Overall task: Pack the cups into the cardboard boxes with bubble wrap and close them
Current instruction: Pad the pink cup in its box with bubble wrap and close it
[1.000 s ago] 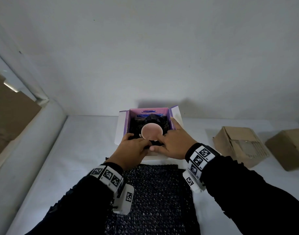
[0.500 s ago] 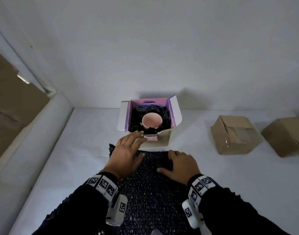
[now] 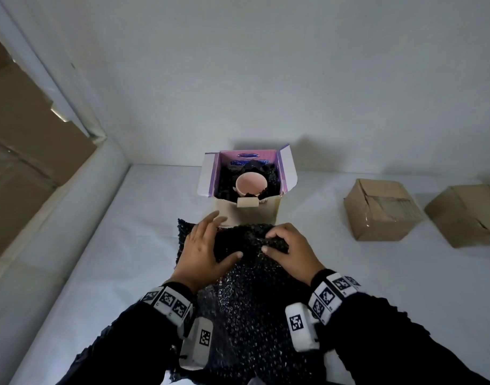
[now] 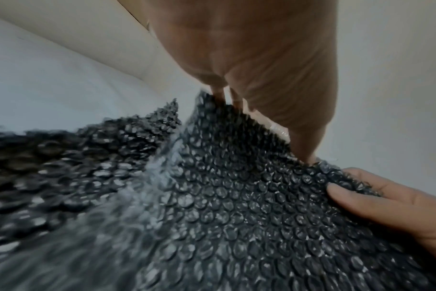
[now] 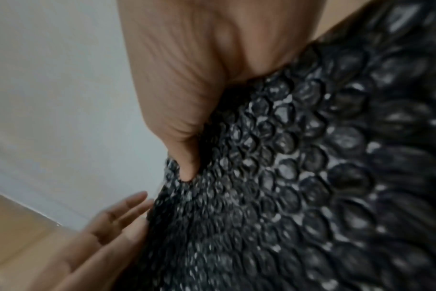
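Observation:
An open cardboard box (image 3: 248,215) with a purple lining stands at the back of the white table. A pink cup (image 3: 250,184) sits upright inside it, ringed by black bubble wrap. A loose black bubble wrap sheet (image 3: 255,298) lies in front of the box. My right hand (image 3: 289,245) pinches its bunched far edge, fingers curled, thumb (image 5: 187,167) pressed in. My left hand (image 3: 202,245) holds the same raised edge (image 4: 236,196), thumb in front and straight fingers (image 5: 117,214) behind. Neither hand touches the box or the cup.
Two closed brown cardboard boxes (image 3: 382,212) (image 3: 466,215) sit on the table (image 3: 349,273) to the right. A white padded ledge (image 3: 57,223) runs along the left side and a plain wall stands right behind the open box.
Both hands left the cup in the box and drew back to the loose sheet. From lying flat on it, they now hold its far edge, bunched and raised.

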{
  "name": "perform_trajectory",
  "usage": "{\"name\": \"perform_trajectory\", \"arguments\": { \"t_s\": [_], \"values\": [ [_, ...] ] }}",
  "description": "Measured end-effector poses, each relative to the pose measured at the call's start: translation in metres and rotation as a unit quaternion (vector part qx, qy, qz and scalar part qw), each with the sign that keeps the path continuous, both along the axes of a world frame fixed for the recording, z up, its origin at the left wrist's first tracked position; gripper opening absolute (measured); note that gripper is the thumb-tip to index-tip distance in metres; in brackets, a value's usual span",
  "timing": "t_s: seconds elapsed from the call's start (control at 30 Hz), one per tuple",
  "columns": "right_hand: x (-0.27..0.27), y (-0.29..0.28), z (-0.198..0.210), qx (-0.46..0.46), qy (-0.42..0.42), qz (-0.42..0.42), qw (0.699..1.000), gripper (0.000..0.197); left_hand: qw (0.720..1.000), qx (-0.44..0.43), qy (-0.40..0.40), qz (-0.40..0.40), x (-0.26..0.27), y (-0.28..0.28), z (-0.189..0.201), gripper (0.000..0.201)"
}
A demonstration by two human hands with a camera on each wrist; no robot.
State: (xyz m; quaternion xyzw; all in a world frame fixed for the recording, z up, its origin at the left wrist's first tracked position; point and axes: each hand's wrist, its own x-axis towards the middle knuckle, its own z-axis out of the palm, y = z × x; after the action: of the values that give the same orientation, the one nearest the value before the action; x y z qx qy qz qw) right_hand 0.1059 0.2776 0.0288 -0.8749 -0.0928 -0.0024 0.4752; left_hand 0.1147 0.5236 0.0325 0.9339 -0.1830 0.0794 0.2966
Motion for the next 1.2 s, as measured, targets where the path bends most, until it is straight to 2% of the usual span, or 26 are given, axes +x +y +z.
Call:
{"name": "perform_trajectory", "arguments": {
  "t_s": [0.07,0.1,0.2,0.27,0.33,0.4,0.47,0.5,0.57,0.6,0.63,0.67,0.7,0.77,0.8,0.83,0.87,0.93,0.97,1.0,1.07,1.1,1.13,1.17,1.2],
  "values": [
    [0.003,-0.002,0.022,0.032,-0.006,0.042,0.999,0.021,0.998,-0.03,0.059,0.01,0.006,-0.006,0.012,0.091],
    [0.005,-0.002,0.031,0.04,-0.014,0.05,0.998,0.021,0.995,-0.036,0.093,0.007,0.012,-0.007,0.018,0.085],
    [0.012,-0.008,0.056,0.021,-0.084,0.005,0.996,0.029,0.989,-0.071,0.124,-0.024,0.021,-0.013,0.042,0.027],
    [0.016,-0.016,0.07,0.013,-0.065,-0.05,0.997,0.036,0.99,-0.103,0.097,-0.013,0.023,-0.018,0.06,0.014],
    [0.024,-0.023,0.083,0.012,-0.008,-0.082,0.997,0.028,0.985,-0.145,0.096,-0.017,0.025,-0.021,0.076,0.02],
    [0.031,-0.029,0.097,0.049,0.019,-0.095,0.994,0.021,0.97,-0.17,0.167,-0.047,0.025,-0.018,0.088,0.045],
    [0.036,-0.033,0.118,0.131,0.035,-0.109,0.985,0.018,0.963,-0.136,0.222,-0.07,0.027,-0.011,0.09,0.07],
    [0.038,-0.034,0.128,0.175,0.041,-0.11,0.978,0.016,0.962,-0.121,0.233,-0.08,0.027,-0.009,0.087,0.068],
    [0.04,-0.035,0.15,0.244,0.044,-0.106,0.963,0.012,0.959,-0.126,0.235,-0.097,0.023,-0.008,0.081,0.038],
    [0.041,-0.035,0.159,0.26,0.044,-0.107,0.959,0.011,0.96,-0.13,0.228,-0.096,0.021,-0.009,0.078,0.03],
    [0.042,-0.036,0.166,0.268,0.044,-0.109,0.956,0.012,0.961,-0.144,0.224,-0.08,0.02,-0.011,0.08,0.031],
    [0.044,-0.037,0.171,0.275,0.048,-0.114,0.953,0.014,0.954,-0.182,0.23,-0.06,0.018,-0.012,0.082,0.028],
    [0.045,-0.04,0.174,0.275,0.053,-0.121,0.952,0.017,0.934,-0.254,0.249,-0.04,0.016,-0.013,0.088,0.022],
    [0.048,-0.046,0.174,0.248,0.064,-0.138,0.957,0.019,0.872,-0.393,0.291,-0.004,0.017,-0.012,0.102,0.018],
    [0.049,-0.05,0.173,0.228,0.074,-0.143,0.96,0.018,0.849,-0.431,0.305,0.008,0.019,-0.011,0.108,0.02],
    [0.049,-0.053,0.172,0.212,0.085,-0.14,0.963,0.017,0.838,-0.444,0.318,0.015,0.02,-0.009,0.114,0.022],
    [0.048,-0.055,0.171,0.204,0.098,-0.13,0.965,0.02,0.832,-0.447,0.33,0.007,0.021,-0.008,0.121,0.022],
    [0.044,-0.058,0.167,0.179,0.118,-0.09,0.973,0.04,0.833,-0.428,0.349,-0.013,0.023,-0.008,0.129,0.018],
    [0.042,-0.06,0.165,0.14,0.117,-0.061,0.981,0.051,0.839,-0.409,0.359,-0.028,0.025,-0.007,0.13,0.022],
    [0.041,-0.062,0.163,0.092,0.115,-0.031,0.989,0.061,0.841,-0.384,0.378,-0.045,0.025,-0.006,0.129,0.037],
    [0.039,-0.067,0.159,0.001,0.12,0.017,0.993,0.082,0.824,-0.352,0.439,-0.058,0.025,-0.007,0.13,0.057],
    [0.039,-0.069,0.156,-0.052,0.121,0.033,0.991,0.089,0.808,-0.353,0.467,-0.055,0.024,-0.008,0.13,0.053],
    [0.04,-0.071,0.154,-0.106,0.118,0.044,0.986,0.093,0.793,-0.359,0.49,-0.04,0.021,-0.01,0.133,0.041],
    [0.041,-0.072,0.152,-0.158,0.106,0.049,0.981,0.092,0.783,-0.361,0.506,-0.025,0.02,-0.013,0.136,0.029],
    [0.041,-0.073,0.15,-0.202,0.086,0.046,0.974,0.088,0.78,-0.361,0.512,-0.011,0.019,-0.015,0.138,0.029]
  ]
}}
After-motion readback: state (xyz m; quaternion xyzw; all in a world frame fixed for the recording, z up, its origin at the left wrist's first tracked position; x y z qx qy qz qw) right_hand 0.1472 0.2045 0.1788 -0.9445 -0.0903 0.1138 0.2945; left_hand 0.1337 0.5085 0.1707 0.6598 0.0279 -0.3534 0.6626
